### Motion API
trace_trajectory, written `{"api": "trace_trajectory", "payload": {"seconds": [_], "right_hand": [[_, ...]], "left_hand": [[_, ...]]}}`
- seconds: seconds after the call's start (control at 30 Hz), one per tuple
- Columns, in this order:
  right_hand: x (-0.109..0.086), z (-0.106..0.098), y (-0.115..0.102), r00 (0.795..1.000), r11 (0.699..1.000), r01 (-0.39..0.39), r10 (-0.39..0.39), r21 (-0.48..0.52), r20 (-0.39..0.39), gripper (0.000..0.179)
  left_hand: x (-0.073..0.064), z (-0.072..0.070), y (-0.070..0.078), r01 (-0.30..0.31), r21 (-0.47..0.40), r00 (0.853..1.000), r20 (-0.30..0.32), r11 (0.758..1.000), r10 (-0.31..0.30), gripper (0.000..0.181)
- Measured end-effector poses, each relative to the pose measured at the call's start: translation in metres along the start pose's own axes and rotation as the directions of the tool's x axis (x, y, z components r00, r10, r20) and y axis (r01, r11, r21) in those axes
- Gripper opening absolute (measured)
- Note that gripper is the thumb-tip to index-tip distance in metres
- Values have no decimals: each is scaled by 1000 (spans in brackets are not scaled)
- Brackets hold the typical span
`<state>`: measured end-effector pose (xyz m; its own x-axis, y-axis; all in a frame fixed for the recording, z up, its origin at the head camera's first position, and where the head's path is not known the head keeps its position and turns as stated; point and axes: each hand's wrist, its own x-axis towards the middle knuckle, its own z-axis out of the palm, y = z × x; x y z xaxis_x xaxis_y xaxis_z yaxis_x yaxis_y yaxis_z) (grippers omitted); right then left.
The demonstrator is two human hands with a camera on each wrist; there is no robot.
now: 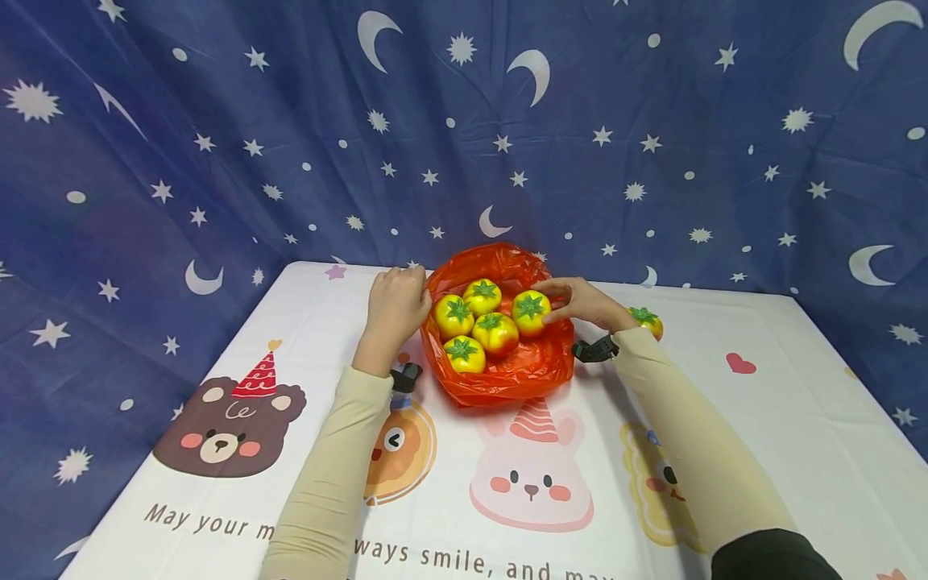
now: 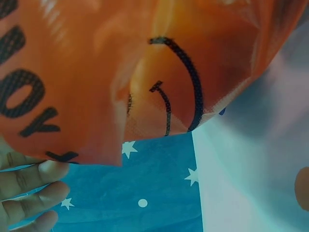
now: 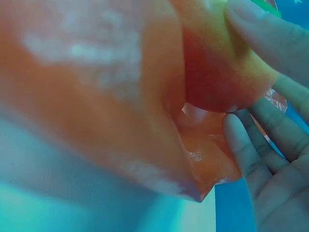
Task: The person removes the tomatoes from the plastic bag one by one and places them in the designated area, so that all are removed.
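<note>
Head view and right wrist view agree: the yellow-red fruit [image 1: 531, 313] sits between the thumb and fingers of the right hand [image 1: 580, 302], which hold it just inside the right rim of the red bag [image 1: 540, 362]. Four similar fruits [image 1: 496, 333] lie left of it. The left hand [image 1: 397, 304], fingers curled, grips the bag's left rim near the table's [image 1: 783, 387] far edge; a lone fruit [image 1: 648, 322] lies beyond the right wrist.

We seem to be in a makeshift filming corner, dressed like a child's room or party. A blue curtain [image 1: 464, 145] with white stars and moons closes off the back and sides, and a white tablecloth [image 1: 819, 403] shows party-hatted cartoon animals [image 1: 228, 431]. We cannot tell whether a home or a studio lies beyond.
</note>
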<state>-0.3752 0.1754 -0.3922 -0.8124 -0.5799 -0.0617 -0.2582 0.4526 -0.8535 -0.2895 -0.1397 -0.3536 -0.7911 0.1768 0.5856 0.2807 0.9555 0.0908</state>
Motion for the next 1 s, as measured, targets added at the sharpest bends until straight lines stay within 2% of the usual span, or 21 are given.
{"api": "trace_trajectory", "payload": {"seconds": [0.13, 0.37, 0.47, 0.53, 0.63, 0.73, 0.77, 0.83, 1.0], "right_hand": [[-1, -1, 0, 1000, 1000, 17, -17, -2, -14, 60], [-5, -1, -2, 999, 1000, -15, 15, -7, -31, 61], [-4, 0, -2, 999, 1000, -14, 14, 8, -35, 60], [-3, 0, -1, 999, 1000, -10, 10, 11, -35, 60], [-2, 0, 0, 999, 1000, -10, 10, 6, -37, 59], [-2, 0, 1, 999, 1000, -7, 7, 0, -36, 59], [-2, -1, 1, 999, 1000, -5, 5, -5, -34, 60], [-3, -1, 1, 999, 1000, 0, 0, -10, -32, 60], [-5, -2, 0, 999, 1000, -3, 2, -9, -32, 60]], "left_hand": [[0, -1, -1, -3, -17, 1000, 10, 1000, 3, 12], [0, -5, -2, -3, -6, 1000, 24, 1000, 3, 12], [0, -7, -2, 29, 30, 997, 75, 999, -31, 14], [-1, -9, -2, 57, 67, 987, 146, 996, -67, 20], [-1, -11, -1, 86, 113, 958, 265, 990, -114, 29], [-1, -11, -1, 86, 130, 938, 324, 988, -124, 31], [-1, -11, -1, 81, 127, 938, 327, 989, -118, 29], [-2, -10, -2, 62, 112, 947, 306, 992, -94, 24], [-3, -5, -3, -8, 44, 982, 187, 999, -1, 15]]}}
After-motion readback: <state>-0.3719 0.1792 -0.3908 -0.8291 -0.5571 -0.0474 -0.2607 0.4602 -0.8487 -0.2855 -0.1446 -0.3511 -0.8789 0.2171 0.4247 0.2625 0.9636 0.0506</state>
